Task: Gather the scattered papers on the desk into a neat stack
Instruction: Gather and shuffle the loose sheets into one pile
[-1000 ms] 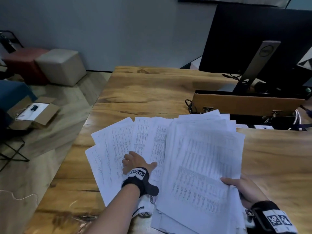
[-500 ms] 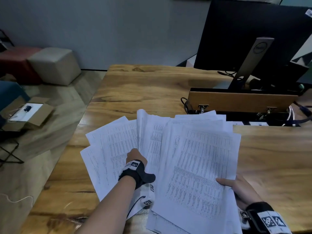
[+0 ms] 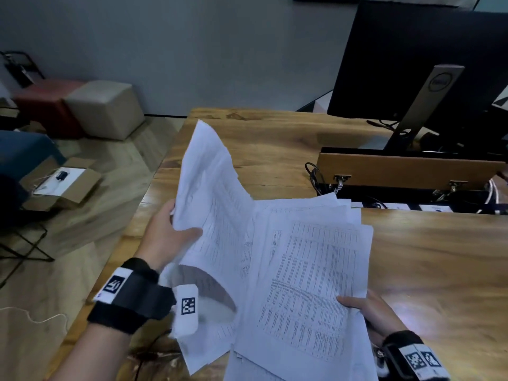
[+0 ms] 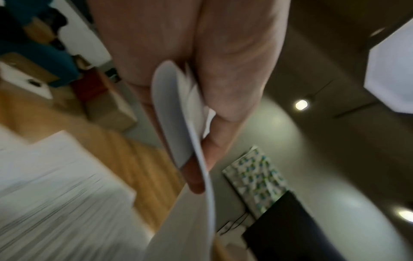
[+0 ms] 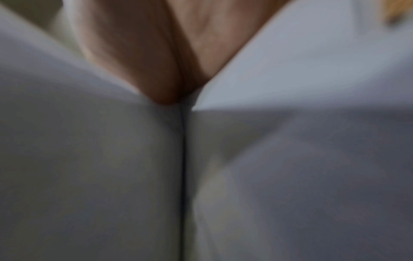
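Observation:
Several white printed sheets (image 3: pixel 308 276) lie fanned over the near part of the wooden desk (image 3: pixel 428 257). My left hand (image 3: pixel 171 232) grips a bundle of sheets (image 3: pixel 209 188) by its left edge and holds it tilted up off the desk, thumb on top. In the left wrist view the curved paper edge (image 4: pixel 190 134) sits pinched between thumb and fingers (image 4: pixel 225 74). At the sheets' right edge my right hand (image 3: pixel 365 309) holds the fanned papers, thumb on top. The right wrist view shows blurred paper (image 5: pixel 290 159) closing round the hand (image 5: pixel 156 53).
A black monitor (image 3: pixel 428 72) on a stand and a wooden riser (image 3: pixel 406 170) with cables fill the desk's far right. The desk's left edge drops to the floor, where a cardboard box (image 3: pixel 63 185) and cube stools (image 3: pixel 104 108) stand.
My left hand went from resting flat on the left sheets to gripping them and lifting them up and rightward toward the main pile. The right hand kept its hold.

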Action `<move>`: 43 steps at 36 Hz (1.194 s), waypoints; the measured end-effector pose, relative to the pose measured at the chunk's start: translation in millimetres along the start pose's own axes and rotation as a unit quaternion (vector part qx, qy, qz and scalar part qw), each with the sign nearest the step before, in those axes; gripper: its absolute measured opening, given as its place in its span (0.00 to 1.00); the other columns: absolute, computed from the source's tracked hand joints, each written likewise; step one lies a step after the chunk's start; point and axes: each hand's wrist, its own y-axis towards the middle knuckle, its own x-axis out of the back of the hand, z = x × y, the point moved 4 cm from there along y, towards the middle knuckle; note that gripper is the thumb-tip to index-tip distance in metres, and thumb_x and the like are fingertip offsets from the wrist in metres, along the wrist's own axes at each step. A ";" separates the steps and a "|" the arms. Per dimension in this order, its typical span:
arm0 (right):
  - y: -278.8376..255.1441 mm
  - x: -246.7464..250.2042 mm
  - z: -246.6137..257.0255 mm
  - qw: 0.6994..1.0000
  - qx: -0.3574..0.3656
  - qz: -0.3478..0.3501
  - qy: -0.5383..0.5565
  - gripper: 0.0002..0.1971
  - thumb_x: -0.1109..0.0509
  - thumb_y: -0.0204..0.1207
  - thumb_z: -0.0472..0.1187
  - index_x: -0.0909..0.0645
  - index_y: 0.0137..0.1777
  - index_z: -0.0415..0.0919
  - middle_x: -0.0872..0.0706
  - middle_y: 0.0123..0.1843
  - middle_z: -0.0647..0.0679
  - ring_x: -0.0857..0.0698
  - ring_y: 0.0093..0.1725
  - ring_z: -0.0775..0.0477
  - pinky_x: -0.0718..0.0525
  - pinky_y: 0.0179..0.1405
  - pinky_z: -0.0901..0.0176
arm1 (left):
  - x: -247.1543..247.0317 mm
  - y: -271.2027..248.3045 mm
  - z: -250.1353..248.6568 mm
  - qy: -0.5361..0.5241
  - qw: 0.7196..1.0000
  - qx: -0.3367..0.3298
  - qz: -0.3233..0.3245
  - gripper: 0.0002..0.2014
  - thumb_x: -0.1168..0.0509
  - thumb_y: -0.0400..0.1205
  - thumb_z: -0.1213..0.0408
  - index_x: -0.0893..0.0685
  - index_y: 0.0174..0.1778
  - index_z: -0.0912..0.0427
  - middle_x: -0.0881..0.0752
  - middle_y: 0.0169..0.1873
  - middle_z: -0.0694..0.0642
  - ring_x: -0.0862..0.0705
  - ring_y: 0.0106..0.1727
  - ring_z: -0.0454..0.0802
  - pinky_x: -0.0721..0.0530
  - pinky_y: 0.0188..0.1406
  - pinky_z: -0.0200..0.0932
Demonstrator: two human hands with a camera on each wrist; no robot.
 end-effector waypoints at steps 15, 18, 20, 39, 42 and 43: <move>2.1 -42.3 0.3 0.996 0.007 0.082 0.044 0.36 0.14 0.56 0.29 0.18 0.67 0.28 0.10 0.62 0.29 0.10 0.60 0.27 0.09 0.49 0.39 | -42.3 -47.2 4.4 -0.239 0.967 0.063 0.062 0.38 0.20 0.65 0.76 0.27 0.69 0.55 0.11 0.59 0.57 0.10 0.57 0.57 0.09 0.48 0.58; -2.7 -48.8 3.8 0.994 0.014 0.103 0.034 0.31 0.15 0.57 0.28 0.16 0.64 0.28 0.09 0.60 0.29 0.09 0.58 0.28 0.09 0.48 0.39 | -60.7 -54.7 54.5 -0.184 0.973 0.132 0.046 0.41 0.20 0.68 0.76 0.32 0.72 0.49 0.14 0.62 0.60 0.12 0.58 0.60 0.12 0.53 0.64; 1.3 -47.2 -1.2 0.994 0.009 0.104 0.029 0.34 0.13 0.52 0.30 0.14 0.63 0.29 0.09 0.60 0.28 0.10 0.59 0.26 0.11 0.56 0.32 | -70.5 -61.6 81.2 -0.142 0.973 0.177 0.048 0.44 0.22 0.70 0.77 0.36 0.75 0.46 0.17 0.63 0.58 0.14 0.57 0.57 0.13 0.52 0.58; 7.8 -46.3 -10.8 0.995 -0.060 0.035 0.069 0.22 0.32 0.82 0.54 0.17 0.70 0.42 0.10 0.67 0.37 0.12 0.67 0.36 0.24 0.76 0.34 | -98.2 -72.5 131.7 0.249 0.944 0.185 0.113 0.48 0.27 0.70 0.51 0.49 0.81 0.49 0.29 0.71 0.57 0.25 0.70 0.57 0.20 0.68 0.52; 14.9 -48.4 -12.9 0.998 -0.054 0.028 0.013 0.21 0.24 0.77 0.38 0.18 0.70 0.35 0.08 0.62 0.34 0.09 0.60 0.32 0.16 0.67 0.33 | -103.2 -71.5 131.7 0.251 0.941 0.168 0.153 0.48 0.31 0.70 0.41 0.48 0.83 0.50 0.31 0.76 0.56 0.28 0.75 0.56 0.25 0.73 0.52; 16.7 -48.0 -14.0 0.998 -0.057 0.019 -0.010 0.23 0.23 0.75 0.33 0.19 0.70 0.33 0.08 0.61 0.33 0.09 0.60 0.31 0.16 0.66 0.31 | -103.5 -70.8 133.3 0.249 0.941 0.167 0.159 0.48 0.34 0.69 0.34 0.44 0.82 0.50 0.30 0.76 0.55 0.28 0.75 0.56 0.25 0.73 0.52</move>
